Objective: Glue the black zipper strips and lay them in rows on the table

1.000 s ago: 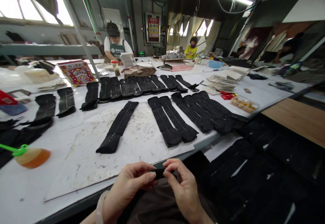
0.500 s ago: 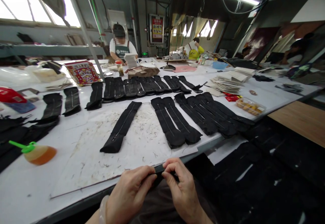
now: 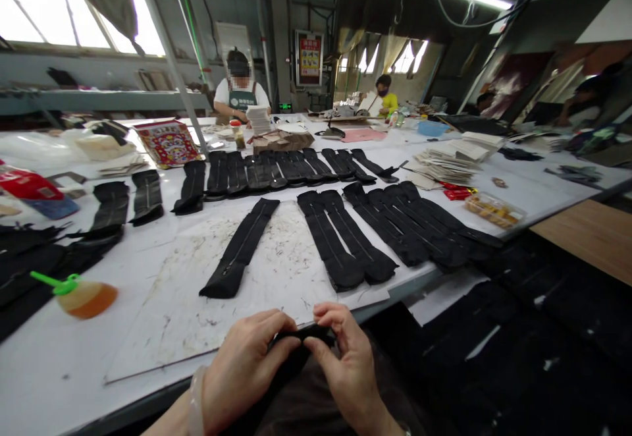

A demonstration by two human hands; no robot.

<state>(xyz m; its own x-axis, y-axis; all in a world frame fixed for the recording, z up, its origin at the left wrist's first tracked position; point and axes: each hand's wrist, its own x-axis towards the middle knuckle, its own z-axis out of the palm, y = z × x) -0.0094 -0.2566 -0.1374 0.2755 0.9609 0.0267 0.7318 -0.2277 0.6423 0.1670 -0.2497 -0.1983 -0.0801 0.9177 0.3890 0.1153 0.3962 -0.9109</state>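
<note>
Low at the table's front edge, my left hand [image 3: 247, 357] and my right hand [image 3: 348, 363] pinch one piece of black fabric [image 3: 311, 334] between thumbs and fingers. The thumb tips almost meet on its edge. Most of the piece hangs below and blends with the dark clothing, so its full shape is hidden. Just beyond my hands, a black zippered fabric strip [image 3: 241, 246] lies slanted on a stained white board [image 3: 162, 304]. To its right lie two more black zippered strips [image 3: 340, 242] side by side, their rounded ends towards me.
Further black strips form a row [image 3: 276, 169] behind and a group [image 3: 409, 222] at right. A squeeze bottle [image 3: 87, 296] with a green nozzle rests at left. Stacked sheets [image 3: 444, 159] and a clear box [image 3: 494, 209] sit right. Two people [image 3: 241, 93] work across the table.
My hands have shifted slightly, and more of the black fabric's edge shows between them. The view has moved a little. The far person in yellow has lowered an arm.
</note>
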